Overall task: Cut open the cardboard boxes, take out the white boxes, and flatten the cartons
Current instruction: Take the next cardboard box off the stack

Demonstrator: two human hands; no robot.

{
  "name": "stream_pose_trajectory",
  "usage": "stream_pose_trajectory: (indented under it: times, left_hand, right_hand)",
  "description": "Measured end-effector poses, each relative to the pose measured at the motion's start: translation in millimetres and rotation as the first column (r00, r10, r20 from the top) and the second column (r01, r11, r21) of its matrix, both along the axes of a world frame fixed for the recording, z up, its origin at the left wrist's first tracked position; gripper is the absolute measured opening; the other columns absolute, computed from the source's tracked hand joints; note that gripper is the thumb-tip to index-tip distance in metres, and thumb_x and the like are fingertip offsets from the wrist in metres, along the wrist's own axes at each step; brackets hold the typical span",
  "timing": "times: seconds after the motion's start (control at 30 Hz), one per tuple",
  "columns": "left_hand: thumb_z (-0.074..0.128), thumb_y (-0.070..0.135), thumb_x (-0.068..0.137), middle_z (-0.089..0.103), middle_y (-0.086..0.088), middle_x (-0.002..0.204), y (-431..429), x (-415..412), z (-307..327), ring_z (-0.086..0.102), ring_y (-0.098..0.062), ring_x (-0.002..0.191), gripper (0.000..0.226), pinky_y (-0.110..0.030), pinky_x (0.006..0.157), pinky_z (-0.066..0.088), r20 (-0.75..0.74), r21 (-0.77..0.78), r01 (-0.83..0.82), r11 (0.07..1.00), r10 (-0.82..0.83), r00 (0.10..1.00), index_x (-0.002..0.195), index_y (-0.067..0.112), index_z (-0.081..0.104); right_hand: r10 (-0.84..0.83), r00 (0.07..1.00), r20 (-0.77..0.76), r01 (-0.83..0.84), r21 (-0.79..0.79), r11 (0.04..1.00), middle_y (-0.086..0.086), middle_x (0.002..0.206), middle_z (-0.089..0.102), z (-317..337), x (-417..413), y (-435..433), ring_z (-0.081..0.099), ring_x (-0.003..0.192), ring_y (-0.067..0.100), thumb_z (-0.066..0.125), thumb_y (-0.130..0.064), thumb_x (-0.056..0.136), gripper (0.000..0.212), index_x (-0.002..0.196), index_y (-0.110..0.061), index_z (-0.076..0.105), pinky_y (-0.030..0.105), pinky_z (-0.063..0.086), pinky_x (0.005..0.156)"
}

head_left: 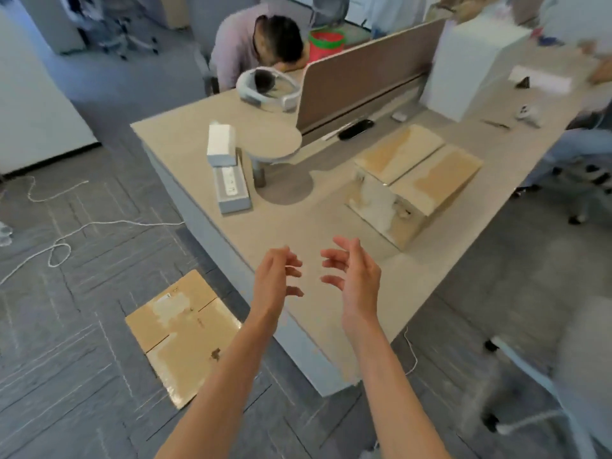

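— Head view first: how are the two hands posed?

— Both bare forearms reach forward and up from the bottom edge, side by side over the near corner of the surface (265, 226). The left hand (276, 276) shows its back, wrist bent slightly, fingers curled loosely inward. The right hand (356, 276) turns its palm toward the left one, fingers spread and gently bent.

— And each grip?

— Loose and empty on both sides; the fingertips face each other across a small gap and touch nothing.

— Where is the cardboard box?

— A closed cardboard box (414, 180) sits on the surface ahead of the right hand, well apart from it, its two top flaps meeting along a centre seam, with torn paper showing on the near side.

— Any white boxes?

— Two white boxes (227, 167) lie at the left edge of the surface, one stacked partly over the other, beside a small round raised shelf (268, 140).

— Anything flattened?

— A flattened carton (183, 336) lies on the carpeted floor, left of the forearms, just beside the base of the surface.
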State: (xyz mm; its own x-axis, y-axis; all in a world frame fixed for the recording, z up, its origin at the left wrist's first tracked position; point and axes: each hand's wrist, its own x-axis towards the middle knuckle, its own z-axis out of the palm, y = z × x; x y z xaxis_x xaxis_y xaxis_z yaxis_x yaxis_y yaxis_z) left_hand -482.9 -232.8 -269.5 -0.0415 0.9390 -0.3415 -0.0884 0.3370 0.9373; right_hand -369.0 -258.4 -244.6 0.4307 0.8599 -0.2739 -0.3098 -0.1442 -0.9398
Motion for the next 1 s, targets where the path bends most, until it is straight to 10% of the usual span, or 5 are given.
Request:
stream_pose_trajectory:
  times: [0.33,0.47,0.6,0.8,1.0]
  left_hand:
    - [0.046,0.027,0.101,0.061,-0.003,0.122,80,246,-6,0.064,-0.022,0.102,0.024,-0.04,0.081,0.057,-0.059,0.019,0.131,0.991,-0.13,0.99,0.119,0.015,0.054]
    - [0.041,0.039,0.102,0.041,0.002,0.134,136,300,-15,0.048,-0.019,0.119,0.052,-0.041,0.091,0.052,-0.178,-0.064,0.15,0.987,-0.159,0.971,0.145,0.011,0.031]
    - [0.045,0.05,0.085,0.053,0.006,0.126,202,313,-55,0.053,-0.02,0.115,0.057,-0.043,0.099,0.045,-0.269,-0.024,-0.018,1.0,0.011,0.963,0.132,0.017,0.044]
    - [0.041,0.028,0.09,0.051,0.006,0.127,241,348,-93,0.053,-0.017,0.119,0.047,-0.043,0.101,0.045,-0.254,0.139,-0.139,0.981,0.171,0.952,0.137,0.024,0.042]
    - [0.041,0.033,0.092,0.051,-0.003,0.134,293,392,-97,0.05,-0.022,0.126,0.046,-0.054,0.105,0.041,-0.308,0.259,-0.063,0.964,0.144,0.941,0.138,0.029,0.04]
  right_hand:
    - [0.096,0.961,0.259,-0.083,-0.064,0.995,0.0,0.094,0.071,-5,256,66,0.065,0.094,0.017,0.045,-0.034,0.1,0.027,0.088,-0.025,0.067,0.031,0.051,0.082]
    - [0.246,0.874,0.42,-0.19,-0.169,0.967,-0.003,0.125,0.061,-18,325,122,0.054,0.118,0.014,0.04,-0.035,0.102,0.033,0.124,-0.021,0.059,0.024,0.043,0.091]
    - [0.397,0.684,0.612,-0.267,-0.296,0.917,0.001,0.143,0.046,-38,377,191,0.043,0.132,0.018,0.04,-0.028,0.101,0.041,0.141,-0.017,0.045,0.038,0.037,0.109]
    - [0.478,0.145,0.867,-0.096,-0.468,0.878,0.012,0.148,0.036,-77,465,290,0.024,0.141,0.033,0.038,-0.034,0.1,0.032,0.125,-0.017,0.05,0.051,0.022,0.114]
    - [0.535,0.049,0.844,0.115,-0.537,0.836,0.019,0.152,0.029,-92,521,371,0.024,0.14,0.04,0.021,-0.038,0.103,0.05,0.148,-0.015,0.028,0.061,0.008,0.112]
